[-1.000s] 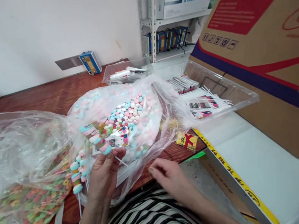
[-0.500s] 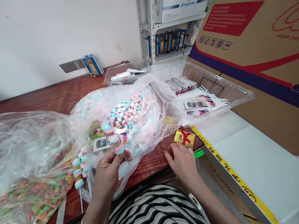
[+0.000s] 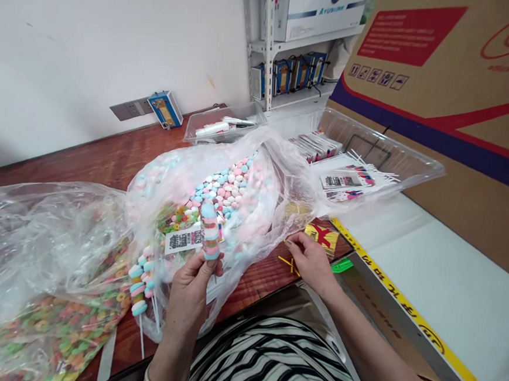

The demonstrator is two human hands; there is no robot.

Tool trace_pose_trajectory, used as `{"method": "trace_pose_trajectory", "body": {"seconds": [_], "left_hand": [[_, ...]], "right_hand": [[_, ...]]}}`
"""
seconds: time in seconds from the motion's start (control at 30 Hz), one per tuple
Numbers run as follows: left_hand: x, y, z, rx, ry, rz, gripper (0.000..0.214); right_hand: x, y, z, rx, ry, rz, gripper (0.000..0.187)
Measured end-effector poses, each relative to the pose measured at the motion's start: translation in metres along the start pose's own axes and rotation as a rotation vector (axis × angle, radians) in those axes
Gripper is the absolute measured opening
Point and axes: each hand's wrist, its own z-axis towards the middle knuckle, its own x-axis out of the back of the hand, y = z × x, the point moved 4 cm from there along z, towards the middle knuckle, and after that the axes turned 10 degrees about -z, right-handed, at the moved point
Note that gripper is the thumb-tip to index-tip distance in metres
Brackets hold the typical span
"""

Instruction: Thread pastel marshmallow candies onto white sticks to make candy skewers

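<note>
My left hand (image 3: 191, 288) is closed round the stick of a candy skewer (image 3: 209, 231) with pink, blue and white rings, held nearly upright, a printed label (image 3: 183, 241) beside it. My right hand (image 3: 313, 262) pinches a thin yellow twist tie (image 3: 287, 263) on the wooden table (image 3: 107, 155), next to a gold bundle of ties with a red mark (image 3: 321, 237). Behind my hands an open clear bag of pastel candy rings (image 3: 233, 183) lies on the table. Two finished skewers (image 3: 140, 287) lie at the bag's near edge.
A clear bag of multicoloured ring candy (image 3: 39, 291) fills the left. A clear plastic tray (image 3: 410, 162) holds labels and white sticks at right, a smaller tray (image 3: 224, 126) behind. A big cardboard box (image 3: 464, 95) and a white board with yellow tape (image 3: 404, 308) border the right.
My left hand has tilted the candy skewer from slanting to nearly upright. My right hand moved from the table's near edge forward to the gold bundle and pinched a yellow tie.
</note>
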Motion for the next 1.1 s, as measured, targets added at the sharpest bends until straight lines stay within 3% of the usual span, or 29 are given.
{"method": "trace_pose_trajectory", "body": {"seconds": [0.17,0.3,0.43,0.53,0.8,0.9,1.03,1.1], "left_hand": [[-0.001,-0.002,0.001,-0.011,0.021,0.061,0.031],[-0.001,-0.005,0.003,-0.003,0.021,0.075,0.031],[-0.001,-0.007,0.004,0.011,0.012,0.058,0.029],[0.000,-0.008,0.005,0.029,0.021,0.067,0.028],[-0.003,-0.010,0.007,0.035,-0.025,0.139,0.029],[0.000,-0.009,0.009,0.025,-0.011,0.176,0.030],[0.000,-0.001,0.013,-0.043,-0.011,0.349,0.029],[-0.008,0.005,0.014,-0.130,-0.046,0.458,0.023]], "right_hand": [[0.008,0.002,-0.005,-0.060,0.059,0.199,0.019],[-0.001,0.009,0.007,-0.097,0.141,0.387,0.015],[-0.013,0.017,0.022,-0.138,0.214,0.638,0.031],[-0.016,0.020,0.025,-0.188,0.256,0.801,0.033],[-0.008,0.024,0.035,-0.321,0.349,1.047,0.028],[0.004,0.023,0.022,-0.350,0.393,1.040,0.028],[0.027,0.009,-0.026,-0.346,0.465,0.956,0.018],[0.036,-0.008,-0.051,-0.251,0.483,0.750,0.016]]}}
